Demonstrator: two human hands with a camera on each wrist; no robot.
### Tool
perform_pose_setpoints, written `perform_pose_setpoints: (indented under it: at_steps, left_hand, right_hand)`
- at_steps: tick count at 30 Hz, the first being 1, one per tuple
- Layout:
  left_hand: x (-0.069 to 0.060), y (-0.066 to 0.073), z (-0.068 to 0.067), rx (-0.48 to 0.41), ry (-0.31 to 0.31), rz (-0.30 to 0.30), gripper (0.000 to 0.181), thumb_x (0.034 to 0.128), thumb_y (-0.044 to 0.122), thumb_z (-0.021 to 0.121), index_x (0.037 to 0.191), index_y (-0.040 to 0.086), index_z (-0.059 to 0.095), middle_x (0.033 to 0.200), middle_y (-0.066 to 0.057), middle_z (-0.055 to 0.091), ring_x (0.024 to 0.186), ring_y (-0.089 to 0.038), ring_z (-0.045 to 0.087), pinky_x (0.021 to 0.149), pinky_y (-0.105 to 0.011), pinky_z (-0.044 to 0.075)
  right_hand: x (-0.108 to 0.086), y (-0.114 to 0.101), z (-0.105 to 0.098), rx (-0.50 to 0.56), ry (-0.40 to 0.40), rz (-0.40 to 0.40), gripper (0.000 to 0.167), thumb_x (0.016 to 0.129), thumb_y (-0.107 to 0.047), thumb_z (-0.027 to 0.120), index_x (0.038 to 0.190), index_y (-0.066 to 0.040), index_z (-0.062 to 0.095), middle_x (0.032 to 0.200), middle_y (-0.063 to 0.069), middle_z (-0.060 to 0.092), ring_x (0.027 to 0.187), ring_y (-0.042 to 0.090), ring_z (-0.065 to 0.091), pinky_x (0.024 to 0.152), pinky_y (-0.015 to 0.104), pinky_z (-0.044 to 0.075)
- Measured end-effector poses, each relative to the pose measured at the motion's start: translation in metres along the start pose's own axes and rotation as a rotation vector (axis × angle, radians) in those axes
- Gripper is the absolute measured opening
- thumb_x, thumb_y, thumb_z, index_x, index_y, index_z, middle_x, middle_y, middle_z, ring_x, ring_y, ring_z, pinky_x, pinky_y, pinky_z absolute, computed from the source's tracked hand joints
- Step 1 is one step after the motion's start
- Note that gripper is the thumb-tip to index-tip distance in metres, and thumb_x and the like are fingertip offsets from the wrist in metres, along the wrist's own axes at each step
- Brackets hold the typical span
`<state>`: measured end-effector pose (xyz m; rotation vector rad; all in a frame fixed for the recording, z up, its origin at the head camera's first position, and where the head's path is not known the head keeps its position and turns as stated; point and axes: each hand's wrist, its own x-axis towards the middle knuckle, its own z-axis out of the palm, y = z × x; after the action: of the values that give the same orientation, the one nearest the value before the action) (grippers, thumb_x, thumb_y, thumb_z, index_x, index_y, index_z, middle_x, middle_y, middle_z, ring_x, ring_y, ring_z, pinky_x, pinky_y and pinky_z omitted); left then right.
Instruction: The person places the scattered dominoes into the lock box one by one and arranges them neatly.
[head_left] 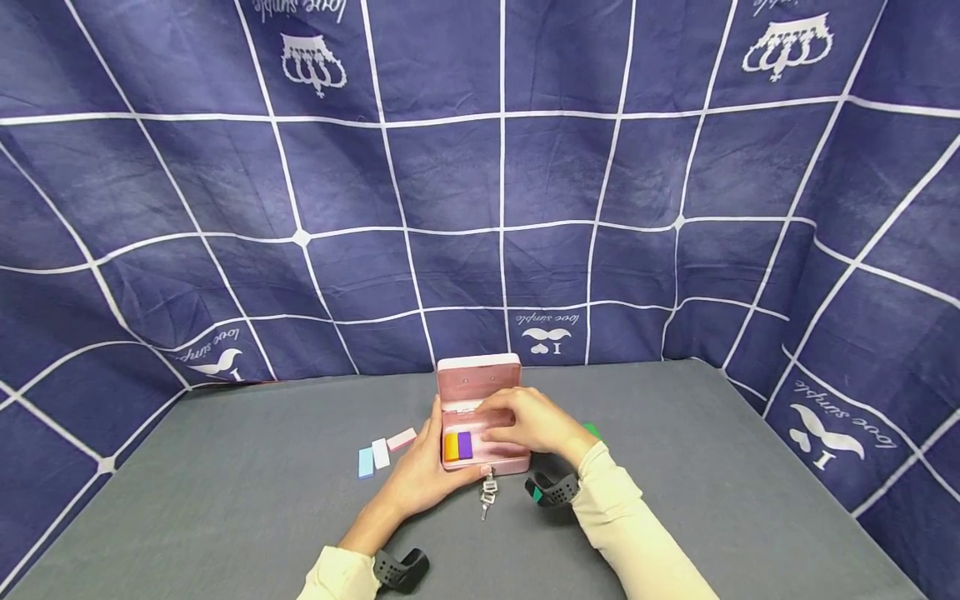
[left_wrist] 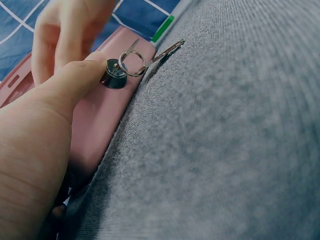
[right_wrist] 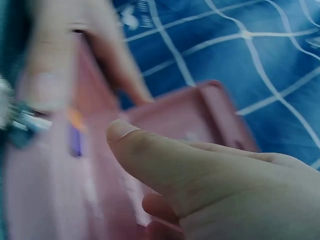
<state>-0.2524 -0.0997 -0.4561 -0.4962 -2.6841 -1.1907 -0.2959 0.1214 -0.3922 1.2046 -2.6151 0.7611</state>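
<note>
A pink metal box [head_left: 477,381] stands on the grey surface with its lid raised. Along its left side lies my left hand [head_left: 422,471], holding the box with the thumb across the front, beside the lock [left_wrist: 116,75]. Keys [head_left: 488,496] on a ring hang from that lock. Inside the box, an orange block [head_left: 451,447] and a purple block [head_left: 465,445] sit side by side at the left. My right hand [head_left: 542,423] reaches over the box's right part, thumb and fingers apart; I see nothing between them. The right wrist view is blurred.
Left of the box lie a pink block [head_left: 401,439], a white block [head_left: 380,453] and a light blue block [head_left: 365,462]. Something green [head_left: 592,430] shows partly behind the right forearm. A blue curtain [head_left: 450,183] with white lines rises behind the grey table [head_left: 247,500].
</note>
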Motion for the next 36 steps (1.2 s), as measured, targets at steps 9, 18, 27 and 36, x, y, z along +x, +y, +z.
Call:
perform_pose_setpoints:
  at_steps: [9,18,27,36]
  left_hand:
    - [0.0,-0.001,0.001,-0.005,-0.006,-0.01,0.133,0.0665,0.069,0.079,0.16,0.017,0.0,0.154,-0.01,0.034,0.127,-0.026,0.048,0.101,-0.049,0.041]
    - [-0.003,-0.003,0.003,-0.006,-0.003,-0.007,0.133,0.0669,0.069,0.079,0.16,0.016,0.0,0.154,-0.01,0.034,0.128,-0.027,0.047,0.101,-0.05,0.041]
    - [-0.001,-0.002,0.002,0.0,0.01,0.008,0.132,0.0681,0.069,0.078,0.16,0.013,0.001,0.152,-0.013,0.037,0.128,-0.028,0.047,0.101,-0.051,0.041]
    - [0.0,0.0,0.0,0.006,0.01,0.015,0.133,0.0679,0.069,0.078,0.159,0.011,0.001,0.153,-0.013,0.036,0.13,-0.029,0.046,0.102,-0.051,0.04]
  right_hand:
    - [-0.028,0.02,-0.044,0.064,-0.008,0.139,0.041,0.084,-0.023,0.08,0.12,-0.005,0.07,0.107,0.005,0.07,0.091,0.027,0.065,0.078,0.038,0.054]
    - [-0.056,0.043,-0.067,0.092,-0.038,0.289,0.047,0.081,-0.027,0.081,0.121,-0.006,0.068,0.116,0.004,0.068,0.098,0.025,0.062,0.082,0.038,0.051]
    - [-0.07,0.052,-0.078,0.118,-0.138,0.386,0.053,0.077,-0.018,0.084,0.122,0.0,0.064,0.115,0.016,0.066,0.101,0.035,0.062,0.085,0.043,0.049]
    - [-0.079,0.051,-0.08,0.164,-0.245,0.548,0.053,0.07,-0.002,0.085,0.117,0.003,0.062,0.104,0.013,0.06,0.095,0.027,0.058,0.086,0.039,0.046]
